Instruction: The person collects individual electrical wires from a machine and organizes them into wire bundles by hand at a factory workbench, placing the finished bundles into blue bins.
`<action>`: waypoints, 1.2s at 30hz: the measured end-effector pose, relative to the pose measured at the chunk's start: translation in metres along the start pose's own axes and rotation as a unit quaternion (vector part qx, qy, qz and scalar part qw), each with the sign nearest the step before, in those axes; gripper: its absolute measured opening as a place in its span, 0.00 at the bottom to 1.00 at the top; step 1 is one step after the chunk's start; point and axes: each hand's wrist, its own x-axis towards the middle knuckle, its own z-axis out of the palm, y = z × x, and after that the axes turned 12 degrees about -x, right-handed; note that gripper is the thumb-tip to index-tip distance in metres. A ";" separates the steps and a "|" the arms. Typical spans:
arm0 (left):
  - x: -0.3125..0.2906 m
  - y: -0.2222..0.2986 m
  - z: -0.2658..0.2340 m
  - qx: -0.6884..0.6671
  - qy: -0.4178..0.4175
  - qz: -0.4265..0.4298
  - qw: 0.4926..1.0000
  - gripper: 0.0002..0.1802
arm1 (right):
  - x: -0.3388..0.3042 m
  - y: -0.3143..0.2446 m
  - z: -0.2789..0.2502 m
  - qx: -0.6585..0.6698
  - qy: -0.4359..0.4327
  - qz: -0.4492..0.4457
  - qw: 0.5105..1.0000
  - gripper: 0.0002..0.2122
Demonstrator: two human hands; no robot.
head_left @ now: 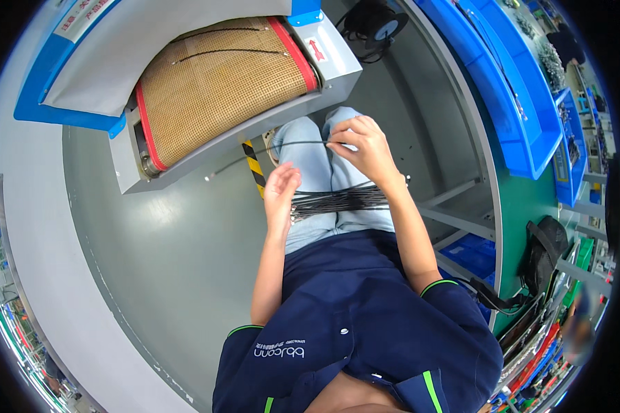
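My right hand is raised over my knees, thumb and fingers pinched on one end of a thin black cable. That cable runs leftward in the air, past my left hand, and its far end with a pale tip is blurred. Below it, my left hand has its fingers loosely bent and apart from the thumb, with nothing visible between them. Across my lap lies a bundle of similar black cables, between my two wrists; small metal ends show at its left side.
Ahead on the left is a machine's mesh conveyor belt with red edges, carrying two dark cables. Blue bins stand on a green-topped bench to my right. A black cable reel sits at the far side.
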 end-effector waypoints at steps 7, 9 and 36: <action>-0.019 -0.002 -0.010 0.484 -0.194 0.097 0.848 0.14 | 0.071 0.018 0.032 -0.014 0.033 0.020 0.999 0.05; -0.022 0.000 -0.006 0.504 -0.203 0.099 0.834 0.14 | 0.091 0.023 0.043 -0.006 0.031 0.036 0.999 0.06; 0.004 0.044 -0.014 0.500 -0.185 0.144 0.833 0.11 | 0.049 -0.006 0.028 0.081 0.034 0.080 0.993 0.04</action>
